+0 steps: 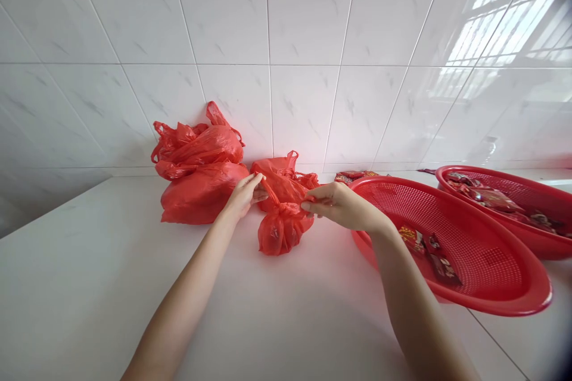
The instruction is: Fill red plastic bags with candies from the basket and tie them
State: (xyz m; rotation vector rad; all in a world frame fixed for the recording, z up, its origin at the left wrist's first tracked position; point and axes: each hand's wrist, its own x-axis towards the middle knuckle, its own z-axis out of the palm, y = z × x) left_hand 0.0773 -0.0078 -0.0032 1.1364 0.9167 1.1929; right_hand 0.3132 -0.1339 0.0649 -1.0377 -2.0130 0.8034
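A small, filled red plastic bag (280,231) rests on the white counter between my hands, its neck gathered. My left hand (246,195) pinches one handle of this bag, pulled up and to the left. On the other side, my right hand (328,202) is closed on the bag's right handle, mostly hidden by the fingers. Just behind stands another red plastic bag (279,174), partly covered by the small one and my hands. Left of it, filled red bags (201,190) are piled against the wall, one on top of another.
To the right is a red plastic basket (500,250) with a few snack packets (440,259) inside. A second red basket (545,241) behind it holds many packets. More packets (353,176) lie by the tiled wall (304,101). The white counter (111,286) spreads out in front.
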